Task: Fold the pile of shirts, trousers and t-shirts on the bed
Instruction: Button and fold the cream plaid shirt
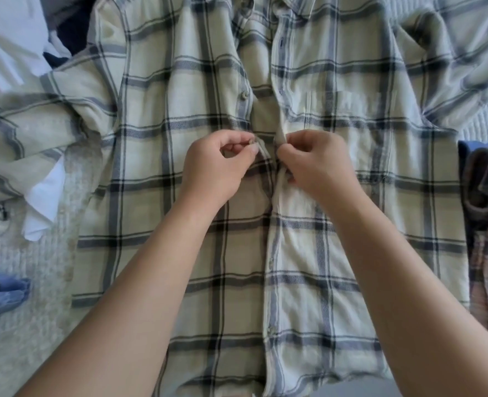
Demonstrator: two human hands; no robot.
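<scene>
Fingers [251, 144] of the left hand [214, 167] are curling narrowly, pinching a button on the left placket of the plaid shirt [179, 224]. Thumb and fingers of the right hand [320, 164] are pinching the opposite placket edge just at 3 o'clock of it. That shirt is lying face up across the bed [22, 333], collar at 12 o'clock, lower buttons fastened. White clothing [10, 50] is lying at 10 o'clock, a folded plaid garment [486, 224] at 3 o'clock, blue fabric [2, 293] at 8 o'clock.
</scene>
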